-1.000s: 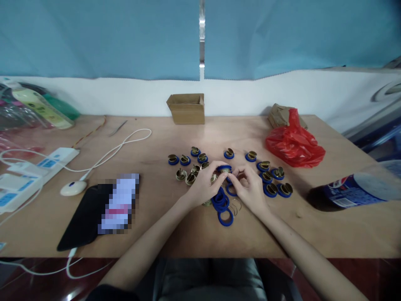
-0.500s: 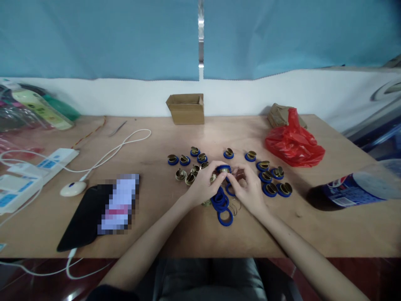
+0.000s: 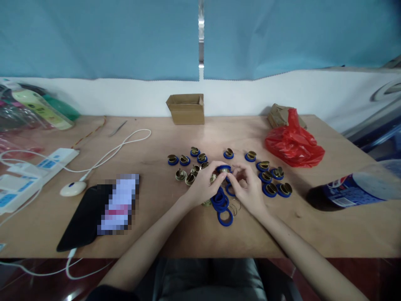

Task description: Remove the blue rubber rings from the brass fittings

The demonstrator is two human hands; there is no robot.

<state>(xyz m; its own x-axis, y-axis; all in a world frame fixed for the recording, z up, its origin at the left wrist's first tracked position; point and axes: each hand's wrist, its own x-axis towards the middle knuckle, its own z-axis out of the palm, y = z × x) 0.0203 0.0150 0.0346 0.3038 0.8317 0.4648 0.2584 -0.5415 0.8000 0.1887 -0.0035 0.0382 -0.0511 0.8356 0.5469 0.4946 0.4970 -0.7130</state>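
Between my two hands is a round brass piece with a blue ring (image 3: pixel 223 168), held just above the table. My left hand (image 3: pixel 203 186) grips its left side with thumb and finger. The fingers of my right hand (image 3: pixel 248 188) are pinched together against its lower right edge. Below my hands lie several loose blue rings (image 3: pixel 220 204) in a heap and a few thin wire rings (image 3: pixel 235 210). Several brass pieces without blue rings (image 3: pixel 189 179) sit beside my left hand, some partly hidden by it. Brass pieces wearing blue rings (image 3: pixel 270 190) stand to the right and behind.
A small open cardboard box (image 3: pixel 188 113) stands by the wall. At the right are a red plastic bag (image 3: pixel 294 144) and a cola bottle (image 3: pixel 341 190) on its side. To the left lie a phone (image 3: pixel 86 217), a power strip (image 3: pixel 59 161) and white cables.
Almost nothing differs. My hands hold the brass piece in the same place, with only a very slight shift of the fingers.
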